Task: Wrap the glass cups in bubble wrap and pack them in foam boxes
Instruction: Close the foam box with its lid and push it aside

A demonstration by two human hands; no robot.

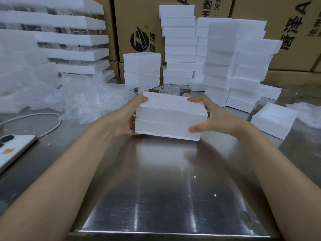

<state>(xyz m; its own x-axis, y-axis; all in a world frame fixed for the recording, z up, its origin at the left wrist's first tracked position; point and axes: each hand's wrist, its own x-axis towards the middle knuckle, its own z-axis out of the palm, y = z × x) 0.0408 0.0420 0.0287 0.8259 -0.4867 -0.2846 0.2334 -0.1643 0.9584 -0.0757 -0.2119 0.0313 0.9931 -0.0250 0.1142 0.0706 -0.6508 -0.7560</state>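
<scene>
At the near edge, your two bare forearms reach out over a steel table (165,197) toward a closed foam box (170,119) held between your hands at the middle of the worktop. The left hand (125,119) grips the box's left end, fingers curled over its top far corner. The right hand (213,119) clamps the right end, thumb on the lower near corner and fingers hooked over the top.

The box's long axis runs side to side, straight from one palm to the other, so neither hand is the nearer. The seam between lid and base shows as a level line along the front face. Whether the base touches the table or hangs just above it cannot be told.

A phone (15,150) and its cable (43,119) lie to your left. Just behind the box stand unwrapped glass cups (170,89). Loose bubble wrap (83,100) is heaped to their left.

Beyond, stacked foam boxes (225,66) rise against cardboard cartons (139,23). The stacks to your right look nearest, so setting this box aside would probably be a move led by the right arm.
</scene>
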